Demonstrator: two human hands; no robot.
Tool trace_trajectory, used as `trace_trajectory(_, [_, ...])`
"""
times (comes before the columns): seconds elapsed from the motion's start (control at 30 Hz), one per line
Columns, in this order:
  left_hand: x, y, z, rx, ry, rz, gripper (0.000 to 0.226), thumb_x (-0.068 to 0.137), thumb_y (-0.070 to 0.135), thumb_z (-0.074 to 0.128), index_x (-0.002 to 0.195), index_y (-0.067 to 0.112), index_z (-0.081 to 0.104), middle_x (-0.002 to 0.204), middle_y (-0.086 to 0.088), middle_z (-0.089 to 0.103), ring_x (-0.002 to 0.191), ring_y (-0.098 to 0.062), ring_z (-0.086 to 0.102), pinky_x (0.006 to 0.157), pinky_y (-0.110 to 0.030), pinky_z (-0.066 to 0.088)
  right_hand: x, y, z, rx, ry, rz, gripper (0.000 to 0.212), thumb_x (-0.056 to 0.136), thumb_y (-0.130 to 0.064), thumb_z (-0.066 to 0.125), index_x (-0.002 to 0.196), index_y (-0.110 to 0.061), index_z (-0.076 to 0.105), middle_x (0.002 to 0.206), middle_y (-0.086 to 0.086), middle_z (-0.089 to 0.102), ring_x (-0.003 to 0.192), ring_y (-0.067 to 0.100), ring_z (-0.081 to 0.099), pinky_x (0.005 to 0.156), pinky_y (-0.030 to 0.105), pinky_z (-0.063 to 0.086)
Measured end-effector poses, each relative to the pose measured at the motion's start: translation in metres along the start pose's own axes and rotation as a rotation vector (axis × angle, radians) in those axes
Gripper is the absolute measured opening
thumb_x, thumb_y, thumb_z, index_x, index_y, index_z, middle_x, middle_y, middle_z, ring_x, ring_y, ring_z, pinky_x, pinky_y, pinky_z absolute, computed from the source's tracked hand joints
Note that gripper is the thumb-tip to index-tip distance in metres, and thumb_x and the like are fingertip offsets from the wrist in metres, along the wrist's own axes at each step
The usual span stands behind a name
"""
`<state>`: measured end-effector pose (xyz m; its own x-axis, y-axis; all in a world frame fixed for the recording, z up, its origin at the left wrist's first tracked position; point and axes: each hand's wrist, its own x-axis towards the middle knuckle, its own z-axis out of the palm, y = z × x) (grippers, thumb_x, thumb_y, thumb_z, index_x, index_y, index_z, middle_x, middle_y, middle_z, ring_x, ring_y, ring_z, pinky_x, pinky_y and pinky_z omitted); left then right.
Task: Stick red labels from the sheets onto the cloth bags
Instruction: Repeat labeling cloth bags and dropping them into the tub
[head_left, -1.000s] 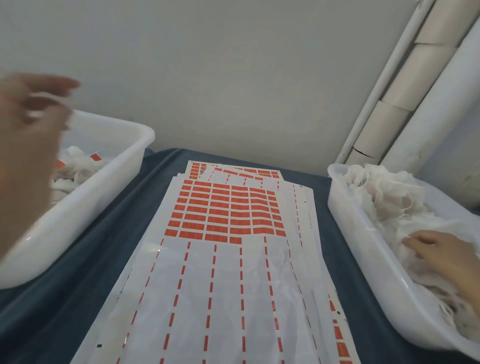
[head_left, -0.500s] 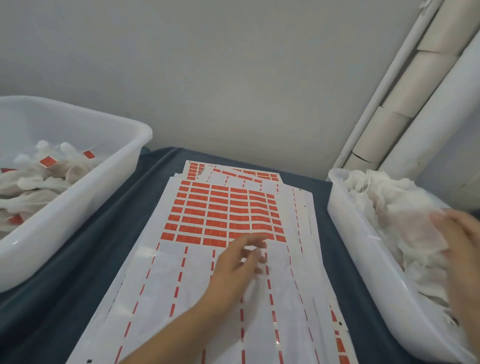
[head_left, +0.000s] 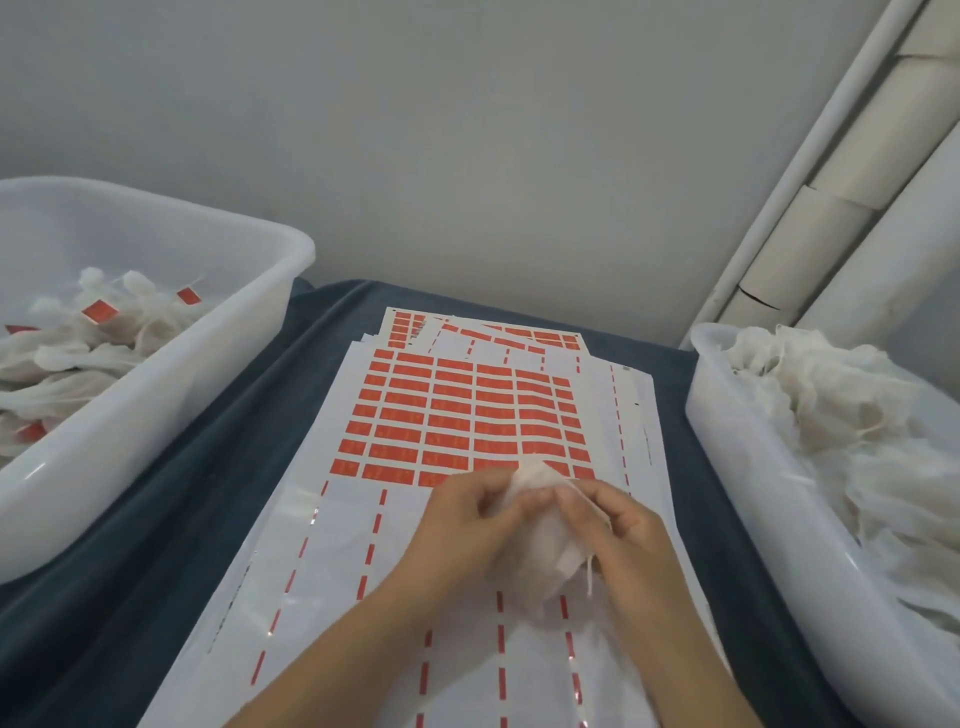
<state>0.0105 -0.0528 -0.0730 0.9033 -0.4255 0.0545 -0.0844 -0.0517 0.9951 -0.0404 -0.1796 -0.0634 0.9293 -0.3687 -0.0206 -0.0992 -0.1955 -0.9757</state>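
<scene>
Red labels (head_left: 457, 415) gridded on white sheet (head_left: 332, 571); off-white cloth bag (head_left: 545, 530); dark blue tablecloth (head_left: 156, 597).

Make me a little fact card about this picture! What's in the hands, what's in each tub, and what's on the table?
left hand: grips the cloth bag, from its left side
right hand: grips the same bag, from its right side
cloth bag: white, held over the label sheet, no red label visible on it
label sheet: top of a stack; red labels on the far part, near part peeled
left tub: white, holds bags with red labels
right tub: white, holds plain bags, no labels visible
table cover: dark blue cloth
</scene>
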Motion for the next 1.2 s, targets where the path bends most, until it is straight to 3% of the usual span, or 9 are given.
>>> trace_trajectory(0.1, [0.002,-0.002,-0.003,-0.049,0.146,-0.004,0.008,0.082,0.038,0.062,0.08,0.03,0.064,0.077,0.025,0.065,0.078,0.011,0.059,0.052,-0.004,0.044,0.0,-0.002,-0.009,0.038,0.036,-0.073,0.025,0.07,-0.041,0.065,0.092,-0.029,0.066,0.089,-0.021,0.07,0.08,0.005,0.069,0.055,0.014,0.052])
trace_trajectory(0.23, [0.0,0.002,-0.005,-0.164,0.218,-0.026,0.008,0.083,0.034,0.062,0.079,0.027,0.066,0.075,0.026,0.064,0.076,0.014,0.057,0.045,-0.003,0.04,0.0,-0.003,-0.015,-0.016,0.094,-0.161,0.013,0.073,-0.034,0.063,0.083,-0.025,0.066,0.07,-0.011,0.071,0.063,0.011,0.068,0.053,0.011,0.05])
trace_trajectory(0.37, [0.0,0.004,-0.004,-0.022,0.19,-0.011,0.021,0.079,0.04,0.067,0.098,0.038,0.058,0.092,0.028,0.061,0.089,0.0,0.059,0.058,-0.008,0.049,0.0,-0.004,-0.017,-0.018,0.091,-0.205,0.018,0.071,-0.039,0.06,0.083,-0.026,0.066,0.072,-0.014,0.07,0.066,0.008,0.067,0.055,0.01,0.049])
trace_trajectory(0.5, [-0.004,0.01,0.0,0.481,0.131,0.391,0.035,0.07,0.062,0.054,0.104,0.056,0.049,0.125,0.035,0.039,0.116,0.009,0.037,0.096,-0.013,0.026,-0.005,-0.006,-0.013,-0.062,0.032,-0.305,0.012,0.072,-0.039,0.06,0.081,-0.032,0.065,0.081,-0.022,0.069,0.076,0.004,0.066,0.058,0.008,0.049])
trace_trajectory(0.63, [-0.005,0.002,0.001,0.613,0.254,0.642,0.026,0.08,0.04,0.053,0.088,0.024,0.072,0.113,-0.001,0.063,0.111,-0.01,0.042,0.095,-0.028,0.029,-0.009,-0.006,-0.012,-0.169,0.028,-0.429,0.006,0.076,-0.036,0.06,0.082,-0.036,0.062,0.092,-0.027,0.065,0.089,0.001,0.062,0.07,0.01,0.051])
trace_trajectory(0.9, [-0.001,0.002,-0.001,0.583,0.34,0.537,0.028,0.084,0.043,0.049,0.088,0.027,0.072,0.109,0.008,0.062,0.108,-0.005,0.044,0.096,-0.022,0.027,-0.008,-0.009,-0.023,0.237,0.202,-0.267,0.021,0.076,-0.043,0.059,0.082,-0.025,0.068,0.076,-0.003,0.07,0.075,0.014,0.068,0.066,0.01,0.05])
trace_trajectory(1.07, [-0.008,0.001,0.003,0.52,0.284,0.393,0.015,0.082,0.054,0.045,0.095,0.049,0.049,0.114,0.037,0.037,0.113,0.009,0.034,0.101,-0.01,0.026,-0.009,-0.011,-0.015,0.302,0.141,-0.227,0.018,0.073,-0.043,0.06,0.082,-0.032,0.07,0.084,-0.004,0.072,0.081,0.017,0.07,0.068,0.018,0.054])
trace_trajectory(1.13, [-0.014,0.002,0.003,0.419,0.27,0.369,0.021,0.08,0.063,0.037,0.082,0.048,0.052,0.095,0.035,0.05,0.098,0.009,0.046,0.086,-0.004,0.036,-0.01,-0.013,-0.017,0.303,0.122,-0.253,0.015,0.074,-0.04,0.059,0.082,-0.032,0.07,0.084,-0.004,0.072,0.081,0.017,0.069,0.067,0.019,0.054])
trace_trajectory(1.2, [-0.017,0.008,0.004,0.192,0.087,0.181,0.047,0.079,0.071,0.031,0.065,0.04,0.064,0.069,0.021,0.062,0.07,0.001,0.058,0.064,-0.006,0.042,-0.012,-0.015,-0.019,0.278,0.077,-0.277,0.014,0.075,-0.038,0.059,0.082,-0.032,0.07,0.082,-0.004,0.071,0.075,0.016,0.068,0.067,0.019,0.054])
